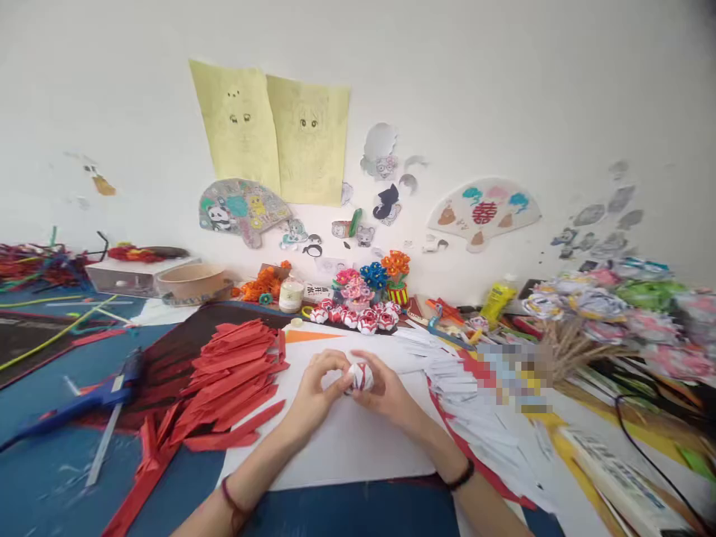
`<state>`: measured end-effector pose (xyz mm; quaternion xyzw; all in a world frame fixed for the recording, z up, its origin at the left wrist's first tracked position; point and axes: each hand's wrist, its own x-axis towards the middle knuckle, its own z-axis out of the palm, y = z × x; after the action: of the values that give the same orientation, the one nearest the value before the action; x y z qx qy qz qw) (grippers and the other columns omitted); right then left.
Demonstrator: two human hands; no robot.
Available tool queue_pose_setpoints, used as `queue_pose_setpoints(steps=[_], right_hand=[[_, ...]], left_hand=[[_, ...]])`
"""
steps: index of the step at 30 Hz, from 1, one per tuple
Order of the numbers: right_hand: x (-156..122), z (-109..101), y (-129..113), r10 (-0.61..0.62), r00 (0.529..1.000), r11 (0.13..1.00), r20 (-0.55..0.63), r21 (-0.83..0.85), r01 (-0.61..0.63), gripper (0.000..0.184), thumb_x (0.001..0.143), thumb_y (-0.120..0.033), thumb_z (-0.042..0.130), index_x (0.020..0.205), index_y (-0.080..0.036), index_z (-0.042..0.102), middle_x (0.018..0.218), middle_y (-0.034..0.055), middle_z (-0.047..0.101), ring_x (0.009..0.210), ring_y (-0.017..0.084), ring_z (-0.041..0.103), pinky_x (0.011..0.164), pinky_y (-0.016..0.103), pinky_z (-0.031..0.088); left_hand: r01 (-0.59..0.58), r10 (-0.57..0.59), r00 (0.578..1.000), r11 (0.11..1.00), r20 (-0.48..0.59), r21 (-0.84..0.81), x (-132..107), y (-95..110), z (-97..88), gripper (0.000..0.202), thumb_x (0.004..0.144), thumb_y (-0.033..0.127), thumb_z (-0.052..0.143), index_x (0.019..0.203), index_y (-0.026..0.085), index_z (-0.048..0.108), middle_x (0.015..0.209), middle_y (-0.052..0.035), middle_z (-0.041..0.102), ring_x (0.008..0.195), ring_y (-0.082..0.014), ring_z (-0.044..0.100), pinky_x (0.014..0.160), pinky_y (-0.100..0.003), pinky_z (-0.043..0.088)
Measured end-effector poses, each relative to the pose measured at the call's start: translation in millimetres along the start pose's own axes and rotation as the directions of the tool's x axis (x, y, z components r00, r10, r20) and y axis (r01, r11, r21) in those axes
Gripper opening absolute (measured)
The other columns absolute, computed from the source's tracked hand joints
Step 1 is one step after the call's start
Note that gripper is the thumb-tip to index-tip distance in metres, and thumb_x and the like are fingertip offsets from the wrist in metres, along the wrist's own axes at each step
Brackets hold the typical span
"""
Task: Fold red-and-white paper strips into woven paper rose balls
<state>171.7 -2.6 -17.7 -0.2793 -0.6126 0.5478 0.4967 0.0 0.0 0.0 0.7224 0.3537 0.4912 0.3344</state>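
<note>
Between my two hands, over a white sheet of paper (358, 440), is a small red-and-white paper flower (361, 377). My left hand (324, 380) pinches its left side with thumb and fingers. From the right, my right hand (385, 391) closes its thumb and fingers on the same flower. To the left of the sheet lies a pile of folded red paper strips (235, 380). White paper strips (459, 388) spread out on the right. Behind the hands stand several finished red-and-white paper flowers (358, 317).
A blue glue gun (106, 395) rests on the table at left. At the back are a glue bottle (291, 292), a round tub (193, 282) and a yellow bottle (500, 298). Bundled paper flowers (601, 306) and a black cable (643, 440) lie at right.
</note>
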Motion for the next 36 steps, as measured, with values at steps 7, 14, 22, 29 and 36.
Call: queue_pose_setpoints(steps=[7,14,22,29,36], right_hand=[[-3,5,-2,0.055,0.998,0.994,0.038,-0.092,-0.052,0.048,0.064,-0.026,0.083,0.109,-0.017,0.067,0.094,0.0037,0.067,0.081,0.017,0.060,0.072,0.029,0.048],[-5,3,-9,0.012,0.999,0.961,0.053,-0.277,0.003,0.050,0.064,-0.026,0.083,0.111,-0.018,0.068,0.099,0.0039,0.069,0.088,0.021,0.060,0.078,0.031,0.047],[-7,6,-5,-0.042,0.996,0.962,0.080,-0.267,0.063,0.055,0.069,-0.038,0.079,0.118,-0.019,0.061,0.106,0.0069,0.067,0.096,0.024,0.062,0.084,0.035,0.050],[-6,3,-3,-0.107,0.994,0.957,-0.037,-0.275,0.093,0.053,0.079,-0.039,0.071,0.126,-0.025,0.051,0.127,0.0106,0.056,0.115,0.026,0.056,0.099,0.040,0.045],[-8,-3,2,-0.239,0.971,0.856,0.012,-0.470,0.216,0.072,0.074,-0.029,0.076,0.136,-0.026,0.040,0.136,0.0122,0.050,0.116,0.026,0.057,0.098,0.040,0.048]], left_hand=[[0.072,-0.075,0.996,0.996,0.055,0.051,-2,11,-9.4,0.020,0.084,0.039,0.061,0.077,0.020,0.064,0.100,-0.0042,0.059,0.101,-0.0227,0.052,0.095,-0.038,0.034],[0.071,-0.076,0.997,0.981,0.021,0.183,-4,10,-5.3,0.022,0.087,0.039,0.057,0.076,0.020,0.063,0.105,-0.0050,0.055,0.106,-0.0240,0.048,0.097,-0.041,0.034],[0.026,-0.020,0.999,0.978,-0.030,0.208,-3,5,-3.7,0.020,0.086,0.037,0.060,0.077,0.020,0.064,0.094,-0.0046,0.059,0.095,-0.0220,0.052,0.089,-0.037,0.040],[-0.008,0.009,1.000,0.986,-0.007,0.166,-1,4,-6.2,0.020,0.090,0.035,0.055,0.101,0.023,0.064,0.107,-0.0060,0.061,0.096,-0.0199,0.056,0.082,-0.031,0.044],[0.019,-0.061,0.977,0.978,0.203,0.206,-5,-6,-8.0,0.044,0.080,0.028,0.068,0.122,0.026,0.057,0.113,-0.0040,0.066,0.085,-0.0176,0.060,0.077,-0.030,0.046]])
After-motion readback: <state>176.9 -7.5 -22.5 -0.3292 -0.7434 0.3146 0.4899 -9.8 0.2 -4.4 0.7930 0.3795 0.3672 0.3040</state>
